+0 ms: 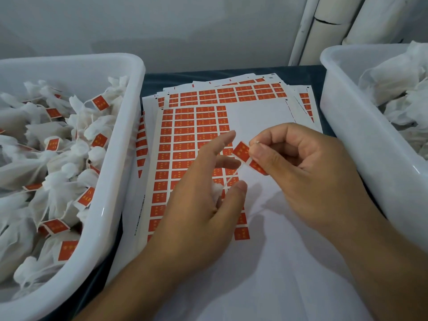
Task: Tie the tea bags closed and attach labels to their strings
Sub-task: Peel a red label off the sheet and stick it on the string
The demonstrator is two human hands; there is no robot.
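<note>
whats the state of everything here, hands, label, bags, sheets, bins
right hand: pinches the red label
red label: off the sheet, unfolded, on the string
string: runs from label down to left hand
left hand: holds a tea bag
tea bag: mostly hidden under the fingers
top label sheet: partly used, right part bare
left bin: full of tied, labelled bags
right bin: holds bags, no labels visible

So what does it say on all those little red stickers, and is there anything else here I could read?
Nothing here can be read.
Red label pinched by the right hand: yellow characters, too blurred.
Labels on the sticker sheets: same yellow print, too small.
Labels on the tea bags in the left bin: blurred too.
Fine print along the sheet's left edge: too small.
</note>
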